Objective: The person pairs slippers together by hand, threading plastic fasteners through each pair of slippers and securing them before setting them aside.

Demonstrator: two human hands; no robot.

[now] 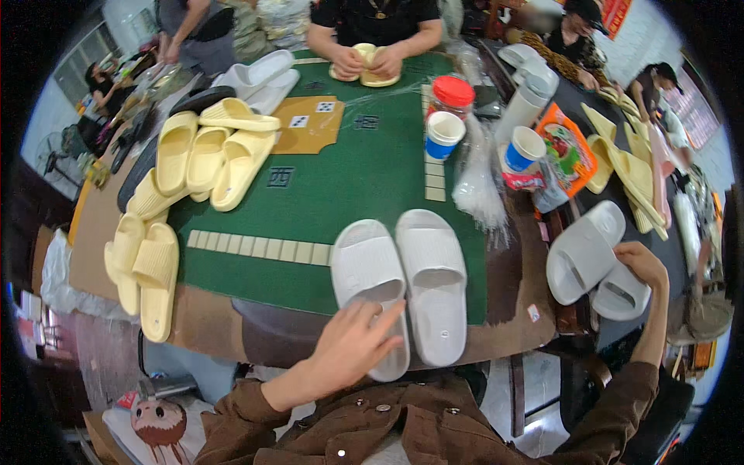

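Two bare hands at two pairs of pale grey slippers on the table.

Nearest, the left hand (358, 341), fingers loosely spread, lies over the left slipper (368, 252), beside its upright-lying mate, the right slipper (434, 298). The right hand (643, 265) reaches sideways to the second grey pair (583, 262), fingers bent at its edge; whether they grip cannot be told. Beyond are a tile row (260, 248), piled cream slippers (208, 159), a blue-and-white cup (445, 138) and a co-worker's hands (387, 62).
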